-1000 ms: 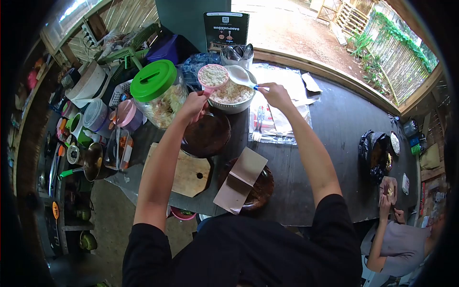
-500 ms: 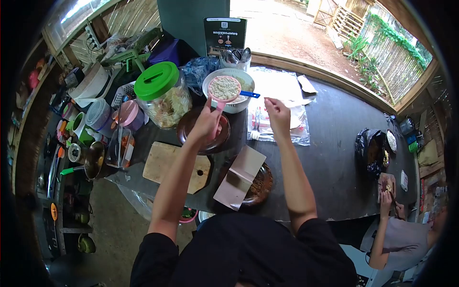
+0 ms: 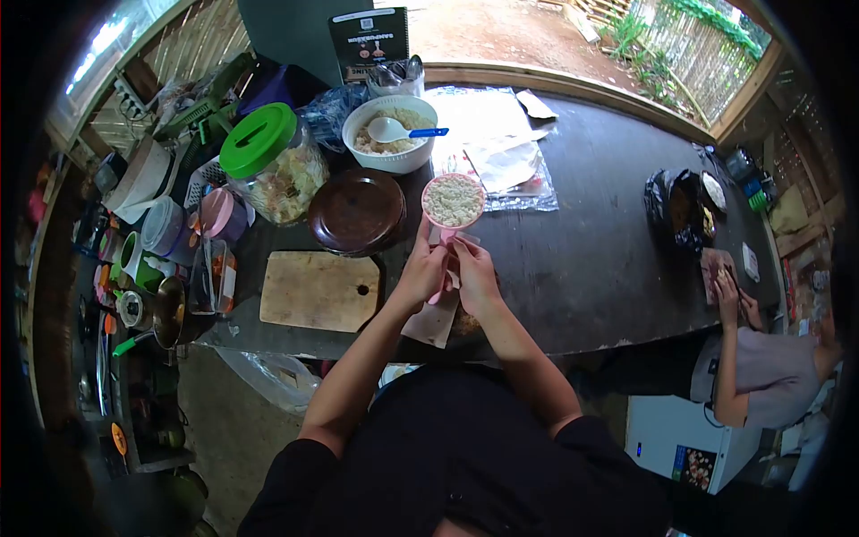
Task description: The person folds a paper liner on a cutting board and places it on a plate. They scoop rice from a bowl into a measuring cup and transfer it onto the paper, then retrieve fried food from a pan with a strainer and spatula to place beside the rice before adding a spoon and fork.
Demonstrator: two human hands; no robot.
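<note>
My left hand [image 3: 424, 274] is closed round the handle of a pink scoop [image 3: 438, 291], whose round cup is filled level with rice [image 3: 454, 200]. My right hand [image 3: 474, 276] meets it from the other side, fingers closed at the neck of the handle. Below both hands lies a folded sheet of brown paper [image 3: 432, 328], partly hidden, on a brown woven plate. Beyond the scoop stands a white bowl [image 3: 358, 152] of rice, with a white rice spoon with a blue handle [image 3: 394, 132] resting across it.
A wooden cutting board [image 3: 313, 291] and stacked brown plates [image 3: 358, 210] lie left of my hands. A green-lidded jar [image 3: 277, 170] stands behind them. Paper sheets in plastic [image 3: 501, 166] lie at the back. At far right, a co-worker's hands [image 3: 729, 300] work at a small board.
The filled scoop has come away from the bowl, towards me and right, over the brown paper. My right hand has moved in to the scoop's handle. The blue-handled spoon now lies visible in the bowl.
</note>
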